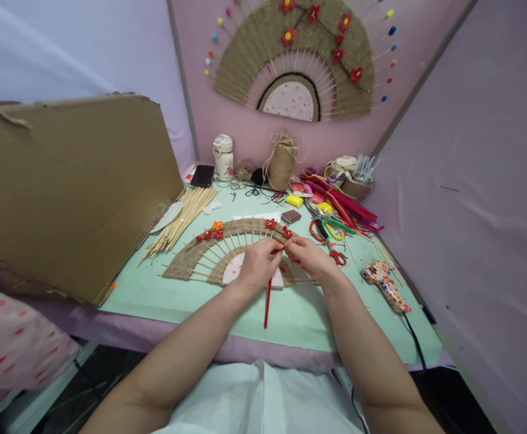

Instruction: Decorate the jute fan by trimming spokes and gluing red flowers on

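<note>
A red pipe cleaner is pinched between both my hands, its free end hanging down toward the table's front edge. My left hand is closed on it, and my right hand pinches it close beside the left fingertips. Beneath the hands lies a half-round fan of twine woven over thin sticks. Red flowers and an orange flower sit along its upper band. The fan's pale dotted centre is partly hidden by my left hand.
A bundle of sticks and a cardboard sheet stand left. Behind are a bottle, twine spool and pipe cleaners. Red-handled scissors and a patterned glue gun lie right. A larger fan hangs on the wall.
</note>
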Motion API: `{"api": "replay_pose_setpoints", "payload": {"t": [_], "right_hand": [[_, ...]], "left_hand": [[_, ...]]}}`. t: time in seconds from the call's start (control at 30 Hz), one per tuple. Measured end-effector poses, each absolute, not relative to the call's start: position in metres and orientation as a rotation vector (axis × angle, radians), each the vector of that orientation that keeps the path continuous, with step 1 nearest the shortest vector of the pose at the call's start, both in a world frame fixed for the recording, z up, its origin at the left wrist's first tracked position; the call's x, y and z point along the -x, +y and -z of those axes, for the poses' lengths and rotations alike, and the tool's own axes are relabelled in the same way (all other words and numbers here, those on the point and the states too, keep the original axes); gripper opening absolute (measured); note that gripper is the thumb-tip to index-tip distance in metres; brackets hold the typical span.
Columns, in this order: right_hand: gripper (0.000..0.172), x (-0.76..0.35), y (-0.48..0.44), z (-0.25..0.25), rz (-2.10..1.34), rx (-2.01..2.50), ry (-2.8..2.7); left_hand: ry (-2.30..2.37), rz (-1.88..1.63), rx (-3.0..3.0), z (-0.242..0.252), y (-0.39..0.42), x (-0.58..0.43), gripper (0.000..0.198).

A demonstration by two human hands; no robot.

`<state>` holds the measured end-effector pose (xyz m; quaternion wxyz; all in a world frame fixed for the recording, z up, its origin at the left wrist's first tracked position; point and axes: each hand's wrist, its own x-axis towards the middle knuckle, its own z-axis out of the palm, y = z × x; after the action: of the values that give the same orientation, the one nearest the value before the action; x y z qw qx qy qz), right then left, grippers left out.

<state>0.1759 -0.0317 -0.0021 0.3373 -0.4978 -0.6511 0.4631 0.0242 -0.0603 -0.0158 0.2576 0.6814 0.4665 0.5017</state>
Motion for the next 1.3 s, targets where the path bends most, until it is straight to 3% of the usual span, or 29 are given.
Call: {"api": "replay_pose_setpoints", "payload": {"t": [0.1,0.3,0.53,0.83,0.97,1.13,1.3], "right_hand": [[0.022,-0.177,-0.033,-0.003,-1.286,1.269,-1.649],[0.016,-0.182,-0.038,-0.015,-0.807,1.033,-1.821],[0.005,-0.182,-0.041,-0.020,-0.604,0.900,-2.074],[0.008,-0.184,-0.046,-0.028,-0.566,0.814,-2.132],[0.011,-0.182,-0.047,-0.026,-0.621,0.962,-2.041],[0.017,-0.180,-0.046,-0.021,-0.936,1.133,-1.796],[0.014,-0.178,-0.039,-0.011,-1.170,1.285,-1.583]], "left_hand": [[1.212,-1.339,-1.438,0.013,-0.055,-0.022,0.006],[0.867,-1.194,-0.738,0.002,-0.048,-0.014,0.020],[0.791,-1.068,-0.619,-0.007,-0.052,-0.010,0.018],[0.785,-0.892,-0.544,-0.006,-0.049,-0.004,0.016],[0.760,-0.943,-0.553,-0.003,-0.050,-0.008,0.019],[0.759,-1.085,-0.641,-0.001,-0.053,-0.019,0.019],[1.001,-1.313,-1.109,0.005,-0.060,-0.029,0.010]]}}
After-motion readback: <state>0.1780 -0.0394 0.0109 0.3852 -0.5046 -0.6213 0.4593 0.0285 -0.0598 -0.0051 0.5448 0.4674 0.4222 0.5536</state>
